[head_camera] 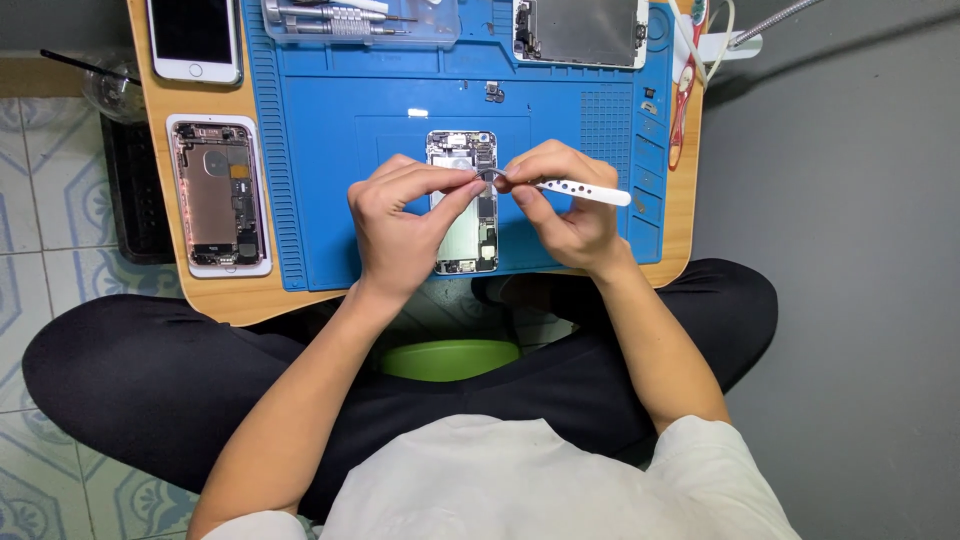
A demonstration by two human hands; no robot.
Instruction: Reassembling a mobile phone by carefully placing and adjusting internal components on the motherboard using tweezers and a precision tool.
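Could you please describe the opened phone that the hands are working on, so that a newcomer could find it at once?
Start from the blue work mat covering most of the small wooden table. Near its middle lies the opened phone, upright in the view, between the left hand and the right hand, which holds white tweezers. Unlike the other opened phone, which lies off the mat at the left, this one sits on the blue.

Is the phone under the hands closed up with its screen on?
No, the opened phone on the blue mat shows its inner parts, with no screen on it.
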